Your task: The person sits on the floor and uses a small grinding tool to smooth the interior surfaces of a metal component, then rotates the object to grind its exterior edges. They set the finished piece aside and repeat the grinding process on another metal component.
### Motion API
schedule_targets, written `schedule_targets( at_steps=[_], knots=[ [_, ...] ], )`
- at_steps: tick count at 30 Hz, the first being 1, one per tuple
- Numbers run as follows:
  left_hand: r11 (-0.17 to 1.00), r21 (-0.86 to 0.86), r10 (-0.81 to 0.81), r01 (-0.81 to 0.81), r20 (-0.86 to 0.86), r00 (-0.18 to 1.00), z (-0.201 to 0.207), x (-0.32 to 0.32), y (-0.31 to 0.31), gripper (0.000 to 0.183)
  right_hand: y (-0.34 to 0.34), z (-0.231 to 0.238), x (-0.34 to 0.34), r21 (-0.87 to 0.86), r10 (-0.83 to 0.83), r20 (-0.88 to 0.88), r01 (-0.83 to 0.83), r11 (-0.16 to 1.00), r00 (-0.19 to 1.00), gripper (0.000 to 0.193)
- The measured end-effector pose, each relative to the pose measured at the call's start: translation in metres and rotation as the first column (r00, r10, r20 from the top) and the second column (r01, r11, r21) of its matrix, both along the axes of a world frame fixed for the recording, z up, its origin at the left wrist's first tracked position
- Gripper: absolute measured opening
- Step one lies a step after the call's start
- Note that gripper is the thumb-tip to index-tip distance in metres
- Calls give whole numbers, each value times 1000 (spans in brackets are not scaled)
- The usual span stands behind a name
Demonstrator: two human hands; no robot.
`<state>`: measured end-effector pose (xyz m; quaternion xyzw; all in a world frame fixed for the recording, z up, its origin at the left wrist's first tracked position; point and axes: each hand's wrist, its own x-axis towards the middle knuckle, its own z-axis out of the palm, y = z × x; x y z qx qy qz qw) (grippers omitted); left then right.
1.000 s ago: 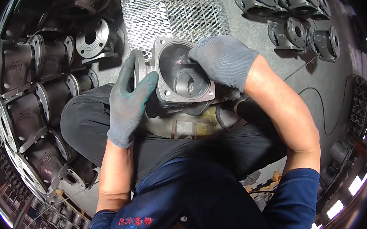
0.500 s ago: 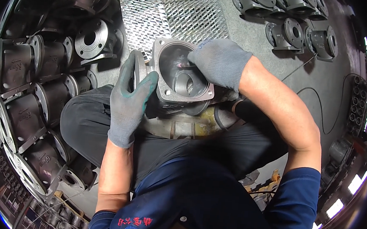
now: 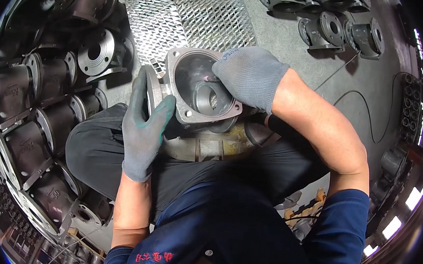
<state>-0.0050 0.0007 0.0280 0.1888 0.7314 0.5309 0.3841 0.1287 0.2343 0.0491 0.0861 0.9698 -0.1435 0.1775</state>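
A grey cast-metal valve body [image 3: 189,114] sits between my legs, its square flanged mouth facing up and a round port visible inside. My gloved left hand [image 3: 145,127] is wrapped round the round side flange, the thumb lying toward the square rim. Over the right part of the mouth, my gloved right hand [image 3: 249,76] is closed with its fingers reaching inside. From its fingertips pokes a slim tool with a small pink tip [image 3: 206,78], close to the inner wall. Most of that tool is hidden by the glove.
Stacked flanged valve bodies [image 3: 16,96] crowd my left side. More castings [image 3: 321,31] stand on the floor at the far right. A patterned metal sheet [image 3: 191,16] lies ahead, and a yellowish cylindrical piece [image 3: 220,145] is under the casting. A black cable [image 3: 371,127] curves across the right floor.
The whole view has shifted slightly, with the surroundings sliding left. Both hands keep their places on the valve body, and the pink tip stays inside the mouth.
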Motion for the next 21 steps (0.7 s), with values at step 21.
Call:
schedule_targets(
  at_steps=[21],
  knots=[
    [998,-24,-57,55,-68,996,11,-4,2,82,-17,-1,-42,-13,112,110,-111,994,988,16]
  ],
)
